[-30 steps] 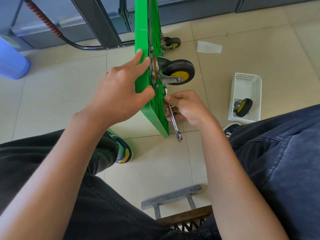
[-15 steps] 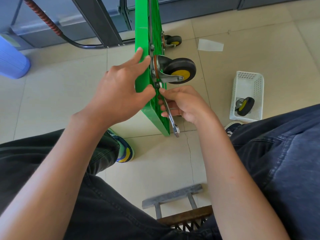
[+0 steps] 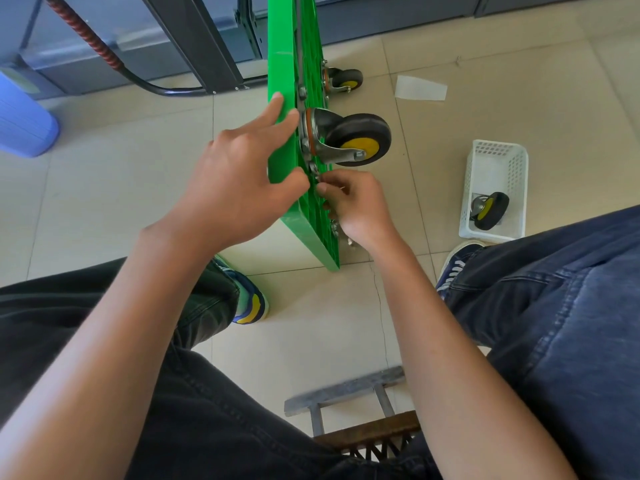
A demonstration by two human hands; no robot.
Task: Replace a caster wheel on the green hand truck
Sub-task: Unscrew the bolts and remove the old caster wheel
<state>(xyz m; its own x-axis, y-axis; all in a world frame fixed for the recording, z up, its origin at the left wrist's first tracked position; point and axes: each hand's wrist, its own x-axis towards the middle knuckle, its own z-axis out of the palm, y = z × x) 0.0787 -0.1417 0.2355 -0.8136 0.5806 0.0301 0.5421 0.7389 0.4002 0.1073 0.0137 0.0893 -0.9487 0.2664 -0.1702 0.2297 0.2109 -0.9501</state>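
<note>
hand truck (image 3: 282,140): green deck standing on edge on the floor
left hand (image 3: 239,178): fingers straight, thumb pressing the deck's edge
right hand (image 3: 356,207): curled round a wrench (image 3: 349,241) under the mounted caster (image 3: 356,140)
basket (image 3: 498,161): white; spare wheel (image 3: 488,211) inside

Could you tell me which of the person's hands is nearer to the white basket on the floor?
The right. The right hand works at the green deck's underside below the mounted caster, on the white basket's side; the left hand rests across the deck's far face, farther away.
</note>
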